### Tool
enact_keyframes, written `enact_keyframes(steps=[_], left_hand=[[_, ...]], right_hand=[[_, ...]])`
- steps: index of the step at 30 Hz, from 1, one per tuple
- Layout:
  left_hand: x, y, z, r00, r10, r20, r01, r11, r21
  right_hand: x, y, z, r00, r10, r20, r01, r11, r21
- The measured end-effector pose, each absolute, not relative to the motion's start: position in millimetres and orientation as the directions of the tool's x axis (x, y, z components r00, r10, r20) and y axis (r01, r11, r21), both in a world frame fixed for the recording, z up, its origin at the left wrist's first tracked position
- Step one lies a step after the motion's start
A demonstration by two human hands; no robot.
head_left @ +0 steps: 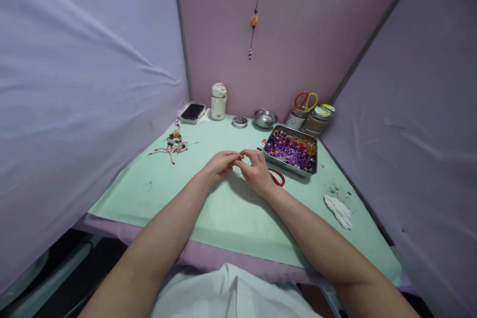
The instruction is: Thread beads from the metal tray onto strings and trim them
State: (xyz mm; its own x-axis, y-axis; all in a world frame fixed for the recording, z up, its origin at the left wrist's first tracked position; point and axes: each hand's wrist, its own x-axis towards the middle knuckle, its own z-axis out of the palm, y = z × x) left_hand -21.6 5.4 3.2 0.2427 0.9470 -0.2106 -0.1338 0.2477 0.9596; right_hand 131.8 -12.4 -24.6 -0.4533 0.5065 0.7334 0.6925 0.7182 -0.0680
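Observation:
My left hand (222, 164) and my right hand (256, 171) meet fingertip to fingertip above the middle of the green table. Both have their fingers pinched together. A thin thread or wire (238, 171) hangs in a loose loop just below the fingertips; what else they hold is too small to make out. Partly hidden behind my right hand, red-handled scissors (278, 177) lie on the table. Right of them stands a metal tray (312, 169) of purple, red and orange beads (290, 149). Beaded red-cord pieces (176, 145) lie in a bunch to the left.
Along the back are a phone (193, 111), a white bottle (218, 104), a small round dish (240, 121), a metal bowl (265, 119) and jars (316, 121) beside upright scissors (305, 101). A white cloth (338, 211) lies right. A beaded strand (254, 21) hangs on the wall.

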Motion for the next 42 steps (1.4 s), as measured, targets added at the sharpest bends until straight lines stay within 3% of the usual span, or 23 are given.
enact_keyframes(steps=[3, 8, 17, 20, 23, 27, 31, 34, 42], left_hand=[[-21.9, 7.3, -0.8, 0.292, 0.932, -0.215, -0.168, 0.271, 0.948], [-21.5, 8.3, -5.4, 0.290, 0.936, -0.199, -0.183, 0.259, 0.949], [-19.3, 7.4, -3.3, 0.243, 0.953, -0.182, -0.243, 0.242, 0.939], [-20.0, 10.4, -5.8, 0.219, 0.956, -0.194, -0.229, 0.244, 0.942], [-20.6, 12.3, -7.6, 0.188, 0.962, -0.195, -0.221, 0.235, 0.946], [-19.8, 11.5, -7.7, 0.131, 0.986, -0.104, -0.147, 0.123, 0.981], [-17.6, 10.4, -5.7, 0.053, 0.994, 0.094, 0.001, -0.095, 0.996], [-16.8, 10.3, -4.3, 0.033, 0.973, 0.227, 0.106, -0.229, 0.968], [-16.4, 7.3, -4.2, 0.055, 0.927, 0.370, 0.257, -0.372, 0.892]], right_hand=[[131.4, -10.8, -25.6, -0.449, 0.527, 0.722, 0.679, 0.726, -0.107], [125.4, -18.2, -25.3, -0.431, 0.599, 0.675, 0.605, 0.747, -0.276], [115.2, -34.3, -19.2, -0.575, 0.377, 0.726, 0.407, 0.902, -0.146], [111.7, -39.1, -19.2, -0.582, 0.334, 0.741, 0.327, 0.931, -0.162], [107.1, -44.3, -19.5, -0.566, 0.362, 0.740, 0.262, 0.931, -0.255], [105.0, -43.6, -18.8, -0.341, 0.628, 0.699, 0.252, 0.778, -0.576], [110.6, -30.6, -20.1, -0.029, 0.906, 0.422, 0.145, 0.422, -0.895], [115.6, -20.2, -23.6, 0.043, 0.958, 0.284, 0.070, 0.280, -0.957], [118.2, -12.6, -29.3, 0.034, 0.985, 0.171, -0.088, 0.173, -0.981]])
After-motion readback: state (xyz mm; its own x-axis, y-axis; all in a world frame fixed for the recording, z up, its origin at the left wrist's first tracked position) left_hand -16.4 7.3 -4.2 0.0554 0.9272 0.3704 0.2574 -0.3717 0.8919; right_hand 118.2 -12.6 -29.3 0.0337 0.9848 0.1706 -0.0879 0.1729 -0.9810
